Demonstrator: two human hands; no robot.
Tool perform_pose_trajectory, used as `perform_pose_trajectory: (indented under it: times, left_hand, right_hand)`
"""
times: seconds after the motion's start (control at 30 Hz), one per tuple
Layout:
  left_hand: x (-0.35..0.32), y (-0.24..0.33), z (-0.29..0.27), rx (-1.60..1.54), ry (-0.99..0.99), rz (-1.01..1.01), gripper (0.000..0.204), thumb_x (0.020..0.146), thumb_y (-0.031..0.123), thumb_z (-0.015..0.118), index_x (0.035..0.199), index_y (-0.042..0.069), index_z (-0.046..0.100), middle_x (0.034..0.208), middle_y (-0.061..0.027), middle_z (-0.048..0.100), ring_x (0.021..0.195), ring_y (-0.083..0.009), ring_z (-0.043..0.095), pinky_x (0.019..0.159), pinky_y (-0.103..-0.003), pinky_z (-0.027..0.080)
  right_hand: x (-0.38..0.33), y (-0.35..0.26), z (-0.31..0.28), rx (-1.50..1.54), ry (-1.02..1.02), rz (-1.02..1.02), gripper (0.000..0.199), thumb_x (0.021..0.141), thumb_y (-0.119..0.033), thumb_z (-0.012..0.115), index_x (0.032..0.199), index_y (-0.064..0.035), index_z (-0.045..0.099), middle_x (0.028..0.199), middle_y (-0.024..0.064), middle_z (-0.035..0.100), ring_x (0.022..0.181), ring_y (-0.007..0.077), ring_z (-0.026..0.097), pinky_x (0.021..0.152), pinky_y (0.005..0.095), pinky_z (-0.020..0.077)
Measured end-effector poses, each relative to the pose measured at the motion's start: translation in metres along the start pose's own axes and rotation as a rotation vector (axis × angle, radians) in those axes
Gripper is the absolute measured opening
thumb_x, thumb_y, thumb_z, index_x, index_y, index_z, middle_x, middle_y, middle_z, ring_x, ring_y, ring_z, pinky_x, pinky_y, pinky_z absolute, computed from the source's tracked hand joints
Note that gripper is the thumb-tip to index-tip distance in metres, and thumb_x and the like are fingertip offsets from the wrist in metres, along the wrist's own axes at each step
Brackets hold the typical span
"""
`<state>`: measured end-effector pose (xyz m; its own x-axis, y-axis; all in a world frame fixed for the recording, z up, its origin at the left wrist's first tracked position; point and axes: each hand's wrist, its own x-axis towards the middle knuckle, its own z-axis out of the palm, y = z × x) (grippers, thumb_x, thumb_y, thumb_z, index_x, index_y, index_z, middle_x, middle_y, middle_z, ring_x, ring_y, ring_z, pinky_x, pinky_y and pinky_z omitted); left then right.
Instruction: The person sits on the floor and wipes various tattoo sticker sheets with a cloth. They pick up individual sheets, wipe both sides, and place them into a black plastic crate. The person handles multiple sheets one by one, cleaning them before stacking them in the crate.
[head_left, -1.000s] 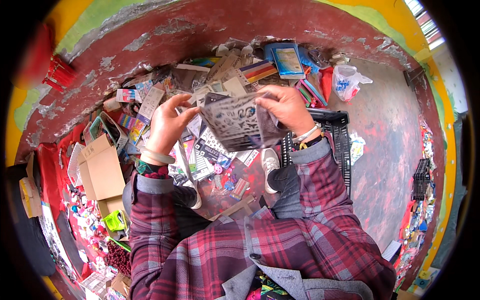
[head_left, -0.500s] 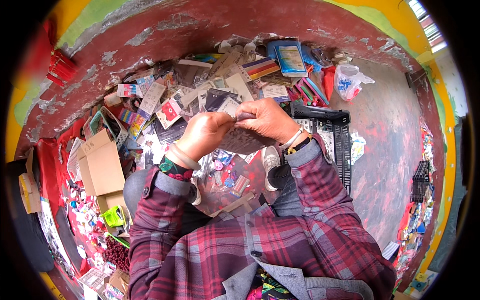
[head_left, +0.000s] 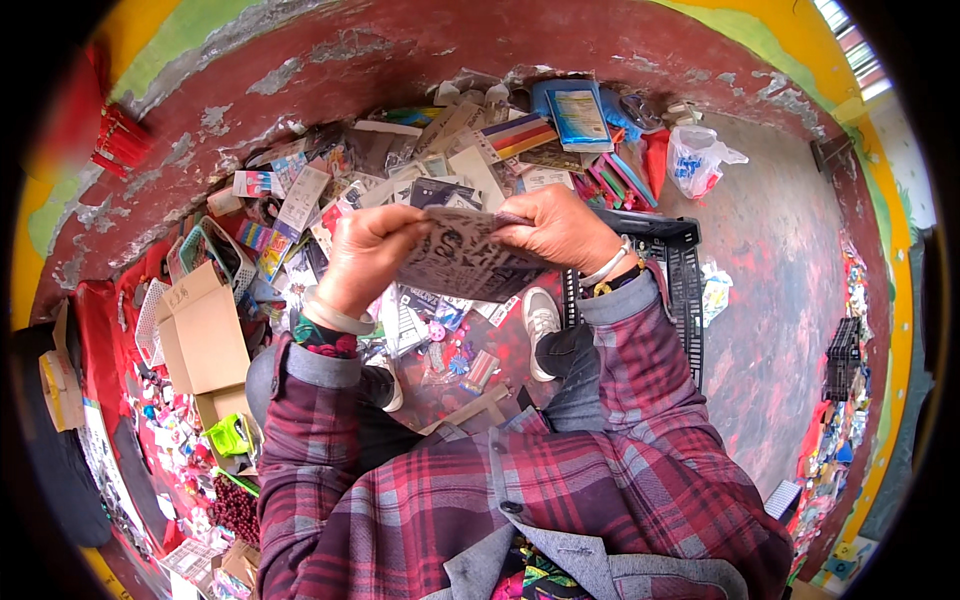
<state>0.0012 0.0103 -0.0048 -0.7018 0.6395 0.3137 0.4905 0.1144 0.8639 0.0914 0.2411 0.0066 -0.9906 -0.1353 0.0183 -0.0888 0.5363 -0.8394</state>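
Observation:
Held up in front of me is a flat grey packet (head_left: pixel 462 262) with dark scroll-like patterns, perhaps a pack of sticker sheets. My left hand (head_left: pixel 375 250) pinches its upper left edge. At the upper right edge, the fingers of my right hand (head_left: pixel 557 235) are closed on it too. Past the packet lies a heap of flat packages (head_left: pixel 440 192) and cards. Just right of my right hand stands a black plastic crate (head_left: pixel 682 280) with slatted sides, partly hidden by my sleeve.
An open cardboard box (head_left: pixel 205 335) stands left of my knee, near a white-and-green basket (head_left: pixel 222 250). Small trinkets in packets (head_left: pixel 455 350) lie between my feet. A white plastic bag (head_left: pixel 697 160) sits by the far wall (head_left: pixel 400 60), right of a blue package (head_left: pixel 580 118).
My hands have moved apart, the left going left and slightly down. The packet now tilts its patterned face more into sight, still held by both hands.

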Motion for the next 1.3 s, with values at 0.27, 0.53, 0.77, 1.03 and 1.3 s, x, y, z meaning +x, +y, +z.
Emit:
perform_pose_trajectory:
  times: [0.27,0.53,0.77,1.03,1.3]
  left_hand:
    - [0.001,-0.017,-0.031,-0.263,0.100,-0.104,0.006,0.079,0.001,0.067,0.085,-0.001,0.067,0.064,0.0021,0.058,0.057,-0.0030,0.048,0.051,-0.019,0.039]
    - [0.005,-0.030,-0.034,-0.308,0.174,-0.223,0.013,0.082,0.009,0.067,0.093,0.001,0.068,0.068,0.0039,0.058,0.056,-0.0011,0.044,0.049,-0.017,0.035]
    - [0.012,-0.018,-0.012,-0.335,0.189,-0.387,0.042,0.088,0.032,0.060,0.113,-0.001,0.058,0.099,-0.0065,0.063,0.059,-0.0041,0.045,0.053,-0.018,0.037]
    - [0.005,-0.020,0.017,-1.070,0.045,-0.572,0.031,0.089,0.034,0.050,0.088,0.003,0.055,0.078,-0.0057,0.058,0.057,-0.0125,0.046,0.054,-0.024,0.035]
    - [0.000,-0.026,0.023,-0.939,0.287,-0.682,0.018,0.085,0.017,0.050,0.089,0.001,0.057,0.078,-0.0084,0.059,0.059,-0.0151,0.051,0.051,-0.025,0.037]
  right_hand:
    - [-0.007,0.001,-0.017,0.150,-0.052,0.108,0.017,0.082,-0.011,0.063,0.073,0.0009,0.055,0.057,-0.0015,0.044,0.057,0.0035,0.038,0.049,0.0246,0.0339]
    - [-0.006,0.005,-0.016,-0.004,0.139,-0.107,0.016,0.080,-0.013,0.063,0.072,-0.0015,0.056,0.058,0.0045,0.045,0.054,0.0121,0.044,0.051,0.0286,0.0371]
    - [-0.002,-0.004,0.003,-0.615,0.652,-0.301,0.019,0.072,-0.014,0.064,0.090,-0.0102,0.062,0.073,0.0061,0.056,0.073,0.0265,0.058,0.062,0.0360,0.0476]
    - [0.002,-0.020,0.051,-0.877,0.486,-0.541,0.031,0.067,-0.011,0.062,0.098,-0.0058,0.064,0.079,0.0026,0.058,0.069,0.0191,0.057,0.058,0.0310,0.0469]
    - [0.005,-0.020,0.064,-0.814,0.353,-0.606,0.030,0.070,-0.012,0.062,0.100,-0.0039,0.062,0.080,0.0033,0.058,0.070,0.0191,0.056,0.060,0.0312,0.0471]
